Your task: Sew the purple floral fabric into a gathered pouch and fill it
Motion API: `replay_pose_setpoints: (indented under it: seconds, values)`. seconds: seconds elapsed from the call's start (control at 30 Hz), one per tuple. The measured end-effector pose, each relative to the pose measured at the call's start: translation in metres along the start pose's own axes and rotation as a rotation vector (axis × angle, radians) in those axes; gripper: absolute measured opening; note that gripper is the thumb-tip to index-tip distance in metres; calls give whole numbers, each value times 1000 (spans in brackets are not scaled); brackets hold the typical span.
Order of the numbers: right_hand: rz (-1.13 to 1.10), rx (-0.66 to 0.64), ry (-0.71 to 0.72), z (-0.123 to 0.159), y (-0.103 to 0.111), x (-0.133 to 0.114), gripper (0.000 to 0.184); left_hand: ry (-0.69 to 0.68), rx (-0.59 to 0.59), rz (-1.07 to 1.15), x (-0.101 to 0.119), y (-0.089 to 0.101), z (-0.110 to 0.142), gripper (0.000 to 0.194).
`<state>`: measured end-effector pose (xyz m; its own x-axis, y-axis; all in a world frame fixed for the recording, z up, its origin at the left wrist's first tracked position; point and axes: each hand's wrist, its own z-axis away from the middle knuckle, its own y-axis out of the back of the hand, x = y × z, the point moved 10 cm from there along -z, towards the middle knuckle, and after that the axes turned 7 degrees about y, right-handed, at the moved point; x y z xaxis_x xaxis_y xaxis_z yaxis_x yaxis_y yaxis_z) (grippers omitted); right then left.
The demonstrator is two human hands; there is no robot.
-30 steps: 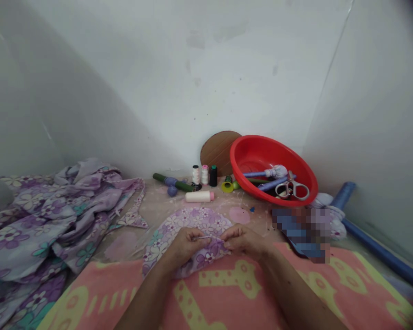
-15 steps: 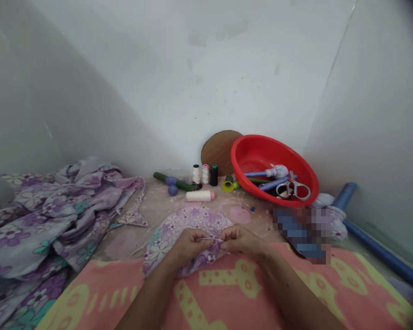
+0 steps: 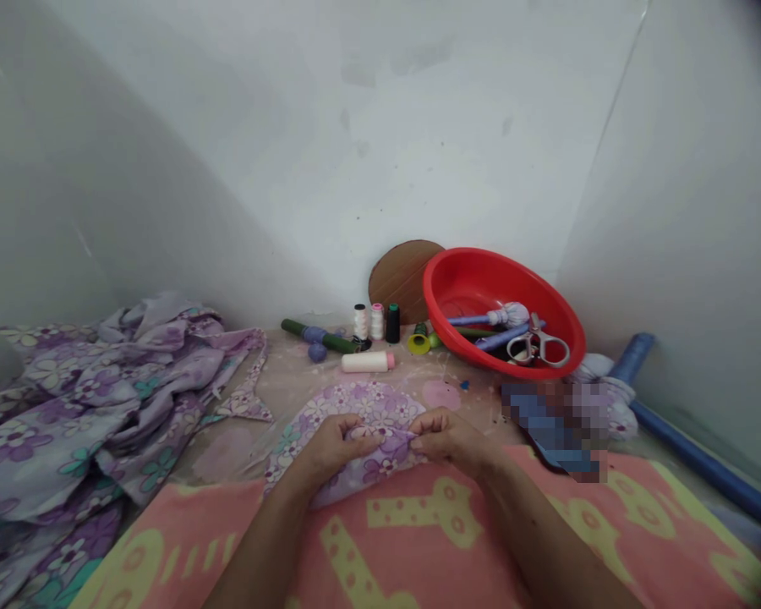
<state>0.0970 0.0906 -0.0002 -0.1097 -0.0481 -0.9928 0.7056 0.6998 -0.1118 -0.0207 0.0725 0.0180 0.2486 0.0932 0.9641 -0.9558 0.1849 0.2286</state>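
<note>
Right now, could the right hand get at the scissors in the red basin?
Probably yes, once it lets go. The right hand is pinching the floral fabric, but nothing stands between it and the red basin, and the scissors lie on top, near the rim.

We see a bright red plastic basin (image 3: 466, 288) with a plain red inside, and behind it a round brown board (image 3: 399, 275) with fine streaks. Left of the basin stand a white thread spool (image 3: 360, 322), a pink thread spool (image 3: 376, 322) and a black thread spool (image 3: 391, 323), and a cream spool (image 3: 368, 362) with a pink cap lies nearer us. Further left, a heap of cloth (image 3: 82, 414) shows purple and white flowers with teal leaves on pale lilac. In front of the basin, a curved cloth piece (image 3: 368, 402) carries the same flowers, and nearer still a pink towel (image 3: 412, 558) has yellow shapes with pink rings. Right of the basin runs a glossy blue rod (image 3: 703, 474)
</note>
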Motion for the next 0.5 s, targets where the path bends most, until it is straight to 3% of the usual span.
replay_pose_setpoints:
  seconds: [0.33,0.5]
  values:
    - [-20,-31,-6,1,-6,-3,15,162,-62,280,-18,-9,-1,27]
    - [-32,3,-16,1,-4,-5,15,192,-49,306,-23,-7,-1,28]
